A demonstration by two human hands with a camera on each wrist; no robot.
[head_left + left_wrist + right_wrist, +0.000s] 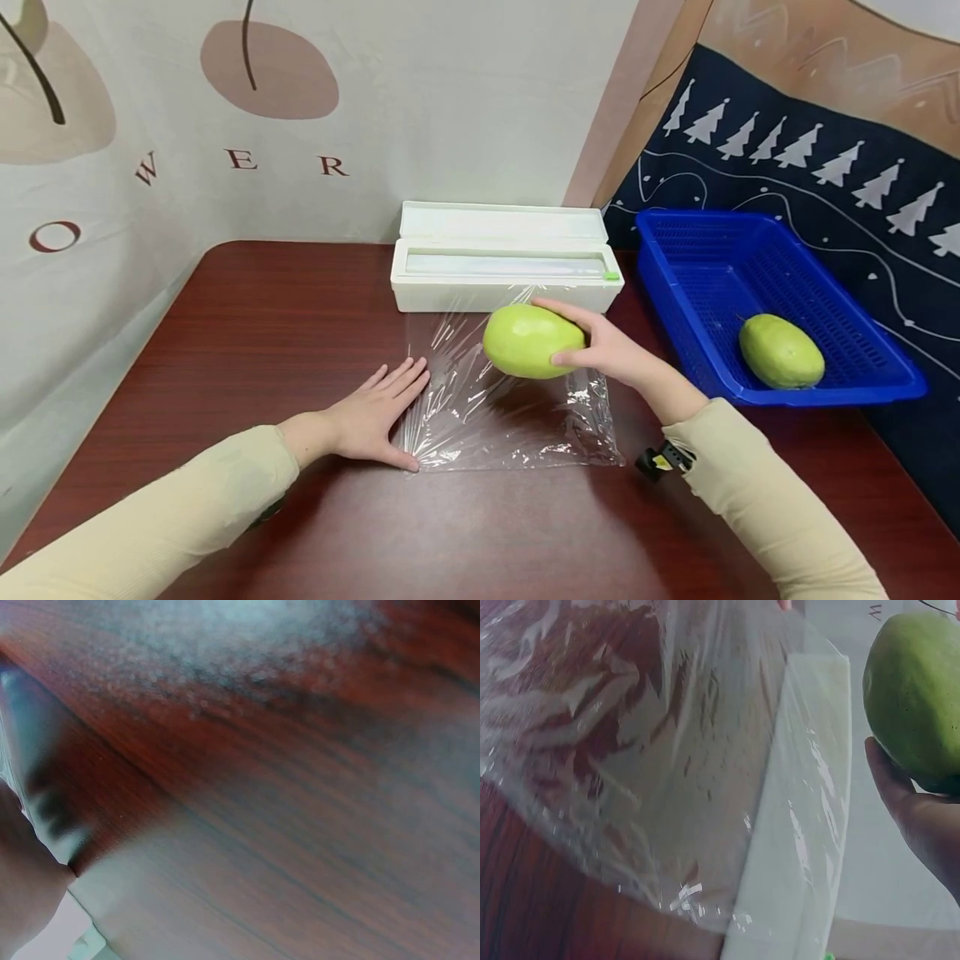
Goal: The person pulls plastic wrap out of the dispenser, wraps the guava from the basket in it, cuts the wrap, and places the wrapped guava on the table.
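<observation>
A sheet of clear plastic wrap (480, 433) is drawn out of a white dispenser box (510, 296) over the table. My left hand (378, 412) rests on the wrap's left edge, fingers spread and palm down. In my right hand (600, 346) is a green pear (525, 342), gripped from its right side with the thumb toward me and the fingers on the far side. It is held above the wrap, its shadow below. In the right wrist view, the pear (919, 697) shows its thin stem. The left wrist view is mostly blurred tabletop.
A blue perforated basket (678, 333) stands at the right, with another green pear (780, 352) inside. The box's lid (502, 223) is raised at the back, near the wall hanging. A green slider (611, 276) sits at the box's right end.
</observation>
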